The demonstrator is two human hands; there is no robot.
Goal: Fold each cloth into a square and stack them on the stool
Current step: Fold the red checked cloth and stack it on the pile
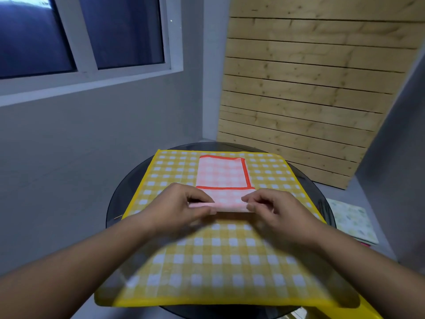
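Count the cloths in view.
3: the orange-edged pink checked cloth on top, the yellow checked cloth spread beneath it, a pale patterned folded cloth at right; others may hide underneath.

A large cloth (pixel 230 254) covers the table (pixel 117 194), overhanging its near edge. A small cloth (pixel 220 173) lies on it toward the far edge, with the left hand (pixel 181 206) and right hand (pixel 273 210) pinching its near fold. A folded cloth (pixel 351 222) lies beyond the table's right edge.
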